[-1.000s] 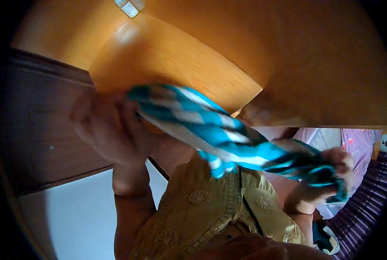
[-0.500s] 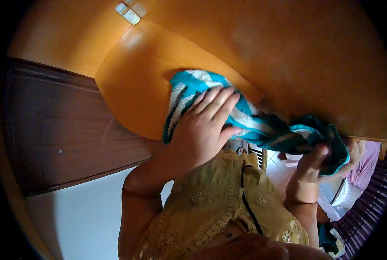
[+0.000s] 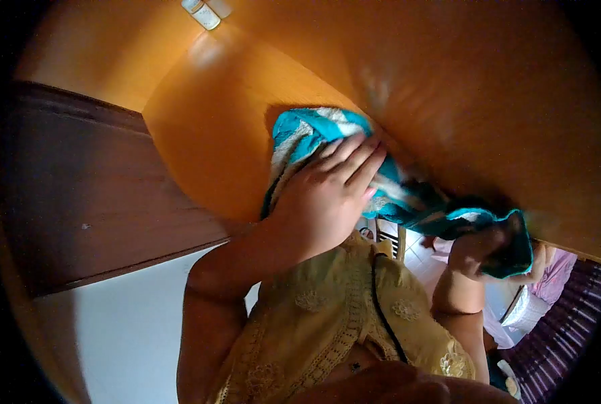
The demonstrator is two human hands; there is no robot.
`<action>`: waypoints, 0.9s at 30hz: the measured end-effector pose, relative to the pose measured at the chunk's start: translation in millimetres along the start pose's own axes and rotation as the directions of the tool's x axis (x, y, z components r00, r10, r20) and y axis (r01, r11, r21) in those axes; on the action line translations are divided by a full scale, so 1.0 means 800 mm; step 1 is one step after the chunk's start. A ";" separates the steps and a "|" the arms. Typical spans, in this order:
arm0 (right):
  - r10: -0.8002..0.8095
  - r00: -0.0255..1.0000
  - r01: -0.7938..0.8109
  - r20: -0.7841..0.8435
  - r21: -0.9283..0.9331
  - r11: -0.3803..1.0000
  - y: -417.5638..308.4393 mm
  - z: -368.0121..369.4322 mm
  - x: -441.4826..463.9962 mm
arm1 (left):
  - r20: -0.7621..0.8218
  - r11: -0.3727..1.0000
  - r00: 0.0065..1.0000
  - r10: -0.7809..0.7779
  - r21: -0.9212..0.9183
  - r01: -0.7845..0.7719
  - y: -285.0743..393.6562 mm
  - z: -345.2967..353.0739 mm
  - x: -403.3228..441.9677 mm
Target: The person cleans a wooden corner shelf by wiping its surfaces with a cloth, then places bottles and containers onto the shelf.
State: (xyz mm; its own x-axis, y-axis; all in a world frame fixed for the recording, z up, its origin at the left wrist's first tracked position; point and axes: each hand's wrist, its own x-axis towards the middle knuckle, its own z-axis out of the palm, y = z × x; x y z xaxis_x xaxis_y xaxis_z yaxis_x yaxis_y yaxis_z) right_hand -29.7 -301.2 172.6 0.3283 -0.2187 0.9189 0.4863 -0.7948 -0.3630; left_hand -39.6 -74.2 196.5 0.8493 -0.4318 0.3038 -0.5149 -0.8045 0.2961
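A striped towel (image 3: 320, 124) in teal, white and dark green lies bunched on the orange-brown wooden surface. My left hand (image 3: 324, 192) rests palm down on its wider part, fingers stretched out and pressed flat against the cloth. From there the towel runs in a twisted length to the right. Its other end is gathered in my right hand (image 3: 479, 252), which is closed around it; the cloth's folds cover part of those fingers.
A small white bottle (image 3: 201, 13) stands at the top, on the wood (image 3: 206, 135). A dark brown panelled door (image 3: 105, 195) is at left, above a white surface (image 3: 139, 330). Purple striped curtain (image 3: 563, 330) and pink fabric (image 3: 553, 279) show at lower right.
My left hand and the towel under it have slid a little to the right along the wood. My right hand has shifted slightly left with its end of the towel. The view has tilted slightly.
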 end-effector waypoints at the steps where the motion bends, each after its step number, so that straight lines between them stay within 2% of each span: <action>1: -0.002 1.000 0.002 -0.003 0.005 1.000 0.006 -0.001 0.000 | 0.011 1.000 1.000 0.008 0.008 -0.008 0.001 0.006 -0.010; 4: -0.002 1.000 0.002 -0.001 -0.003 1.000 0.005 0.009 0.001 | 0.070 1.000 0.998 0.005 -0.029 -0.003 -0.014 -0.005 -0.031; 5: -0.001 1.000 0.001 -0.007 -0.002 1.000 0.010 0.002 -0.002 | 0.089 0.998 0.996 -0.031 -0.056 0.036 -0.005 0.000 -0.026; 6: -0.001 1.000 0.001 -0.012 0.001 1.000 0.011 0.003 -0.003 | 0.043 0.966 0.984 -0.175 -0.187 0.180 0.001 0.000 -0.021; 8: -0.008 1.000 0.009 -0.023 0.004 1.000 0.012 0.004 -0.006 | 0.006 0.957 0.993 -0.116 -0.268 0.114 -0.006 0.006 -0.003; 12: -0.025 0.999 0.026 -0.036 0.006 1.000 0.013 0.004 -0.018 | -0.005 0.919 0.990 -0.140 -0.373 0.128 -0.014 0.026 -0.017; 14: -0.028 0.999 0.029 -0.036 0.012 1.000 0.024 0.002 -0.019 | 0.008 0.954 0.987 -0.158 -0.255 0.155 0.003 0.029 -0.026; 18: -0.039 0.998 0.039 -0.041 0.010 0.999 0.022 0.005 -0.016 | -0.078 0.938 0.979 -0.191 -0.309 0.158 0.000 0.024 -0.016; 20: -0.048 0.998 0.048 -0.045 0.009 0.999 0.019 0.007 -0.021 | -0.087 0.951 0.984 -0.156 -0.281 0.126 0.003 0.022 0.003; 21: -0.051 0.998 0.051 -0.044 0.005 0.999 -0.001 0.019 -0.021 | -0.063 0.959 0.986 -0.157 -0.246 0.137 -0.021 0.003 -0.003; 24: -0.066 0.997 0.066 -0.045 0.006 0.998 -0.001 0.015 -0.030 | -0.071 0.963 0.979 -0.192 -0.206 0.174 -0.010 0.014 -0.021; 26: -0.063 0.997 0.064 -0.045 0.009 0.998 0.000 0.016 -0.033 | -0.054 0.974 0.977 -0.207 -0.109 0.201 -0.009 0.016 -0.035; 27: -0.065 0.997 0.066 -0.047 0.008 0.998 -0.002 0.014 -0.032 | -0.014 0.958 0.974 -0.224 -0.185 0.218 -0.014 0.014 -0.035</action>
State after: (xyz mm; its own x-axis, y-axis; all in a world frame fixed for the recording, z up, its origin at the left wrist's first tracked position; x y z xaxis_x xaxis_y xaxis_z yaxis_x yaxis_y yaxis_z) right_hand -29.8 -288.0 147.7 0.2579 -0.1925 0.9468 0.5129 -0.8032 -0.3030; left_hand -56.5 -58.0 174.2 0.9414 -0.2343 0.2425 -0.3298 -0.7893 0.5178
